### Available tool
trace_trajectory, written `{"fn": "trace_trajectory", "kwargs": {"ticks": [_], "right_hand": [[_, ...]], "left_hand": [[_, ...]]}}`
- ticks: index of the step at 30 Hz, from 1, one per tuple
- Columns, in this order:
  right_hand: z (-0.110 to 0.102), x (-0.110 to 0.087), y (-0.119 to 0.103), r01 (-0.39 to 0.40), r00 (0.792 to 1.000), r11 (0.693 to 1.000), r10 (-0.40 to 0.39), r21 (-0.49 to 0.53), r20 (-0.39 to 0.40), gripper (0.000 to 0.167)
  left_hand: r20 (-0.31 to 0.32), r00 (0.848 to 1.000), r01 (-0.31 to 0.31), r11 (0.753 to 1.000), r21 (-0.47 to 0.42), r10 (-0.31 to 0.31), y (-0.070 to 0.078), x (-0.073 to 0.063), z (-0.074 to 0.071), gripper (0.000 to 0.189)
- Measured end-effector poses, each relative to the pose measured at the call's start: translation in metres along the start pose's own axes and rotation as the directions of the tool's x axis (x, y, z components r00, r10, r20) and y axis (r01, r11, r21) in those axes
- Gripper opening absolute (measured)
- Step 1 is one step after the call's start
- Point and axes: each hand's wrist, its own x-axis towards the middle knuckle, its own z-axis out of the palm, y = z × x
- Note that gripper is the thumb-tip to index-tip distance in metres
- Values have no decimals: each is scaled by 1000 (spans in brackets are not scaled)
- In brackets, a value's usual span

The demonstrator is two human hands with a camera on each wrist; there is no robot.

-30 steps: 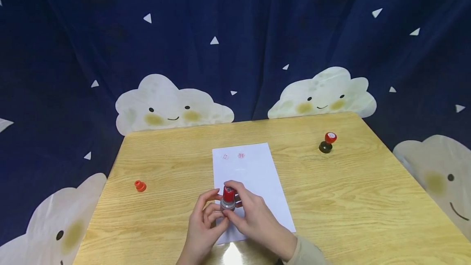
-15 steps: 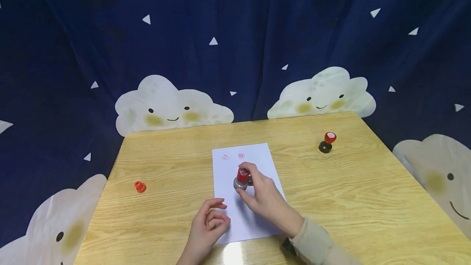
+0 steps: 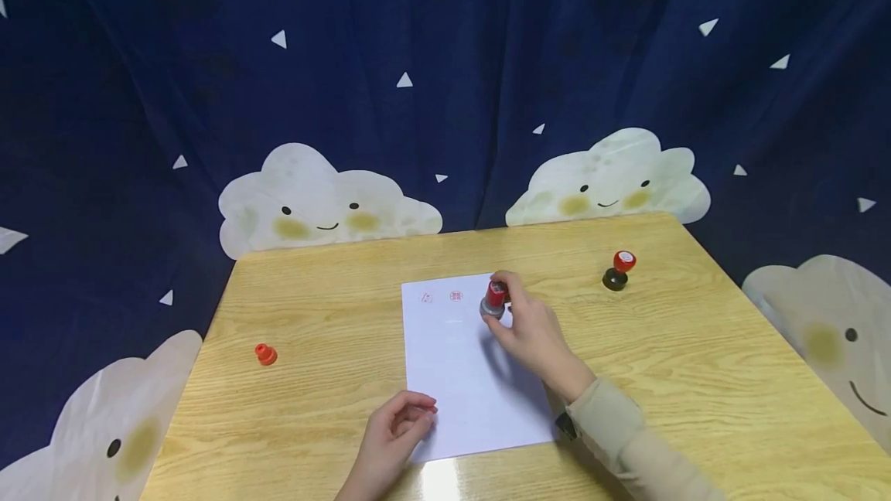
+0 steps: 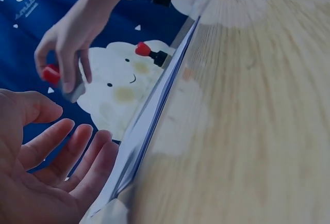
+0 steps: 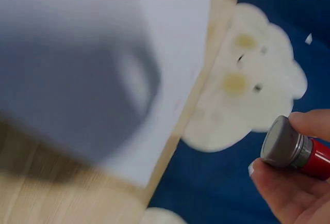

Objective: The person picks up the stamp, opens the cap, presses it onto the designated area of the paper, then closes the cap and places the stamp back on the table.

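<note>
My right hand (image 3: pixel 539 335) grips a stamp (image 3: pixel 495 298) with a red handle and grey base, over the far right corner of a white sheet of paper (image 3: pixel 459 377). In the right wrist view the stamp (image 5: pixel 296 149) is pinched between thumb and fingers, and its base is off the paper (image 5: pixel 175 22). Two red prints, a left one (image 3: pixel 427 298) and a right one (image 3: pixel 455 296), lie along the sheet's far edge. My left hand (image 3: pixel 397 431) is at the sheet's near left edge, its fingers loosely bent and holding nothing.
On the wooden table (image 3: pixel 334 315), a second stamp (image 3: pixel 618 271) with a red knob and black base stands at the far right. A small red-orange knobbed piece (image 3: pixel 266 354) lies at the left. A dark blue curtain (image 3: pixel 376 14) with clouds hangs behind the table.
Both hands were at the stamp over the sheet's near part. The left hand let go and stayed near there. My right hand carried the stamp away and rightward to the far right corner.
</note>
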Motion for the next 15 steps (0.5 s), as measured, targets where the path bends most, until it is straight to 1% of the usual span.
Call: {"fn": "trace_trajectory", "kwargs": {"ticks": [4, 7, 9, 12, 15], "right_hand": [[-7, 7, 37, -110, 994, 991, 109, 77, 20, 63], [-12, 10, 68, -207, 978, 974, 205, 96, 25, 64], [-15, 9, 90, -265, 964, 961, 264, 85, 21, 64], [-17, 5, 120, -359, 933, 932, 358, 53, 19, 66], [-18, -2, 142, -427, 904, 904, 427, 16, 23, 66]], "left_hand": [[1, 1000, 7, 1000, -5, -7, -1, -2, -3, 20], [-15, 1000, 6, 1000, 2, -6, -2, -3, -6, 19], [-27, 1000, 3, 1000, 7, -2, -2, -4, -8, 18], [-41, 999, -10, 1000, 6, 10, -2, -5, -12, 18], [-52, 998, -33, 999, 9, 33, -2, -7, -17, 18]]}}
